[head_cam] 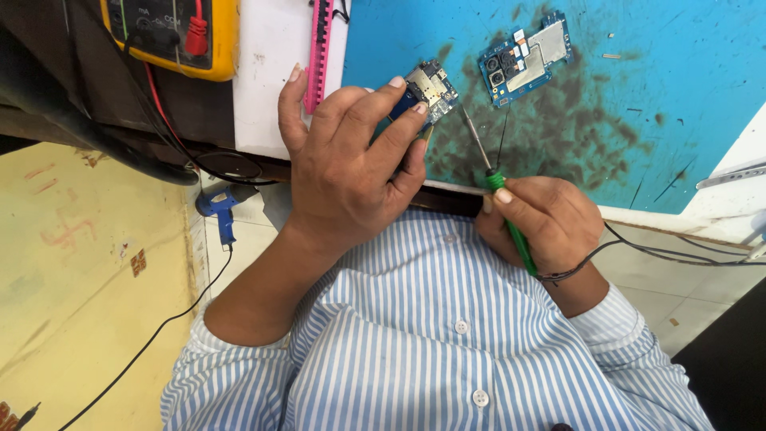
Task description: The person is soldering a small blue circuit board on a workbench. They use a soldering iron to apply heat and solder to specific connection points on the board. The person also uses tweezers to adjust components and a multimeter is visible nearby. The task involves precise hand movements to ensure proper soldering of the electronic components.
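My left hand (351,160) grips a small blue circuit board (432,88) by its near end, holding it just above the blue work mat (638,64). My right hand (542,219) holds a green-handled soldering iron (504,214) like a pen. Its metal tip (471,132) points up and left and reaches the right edge of the held board. A second, larger blue circuit board (527,57) with camera modules lies flat on the mat to the right of the held one.
A yellow multimeter (171,32) with red and black leads sits at the top left. A pink strip (319,52) lies on a white block (275,72). The mat is stained dark. A blue tool (219,211) lies on the floor. Black cables trail right.
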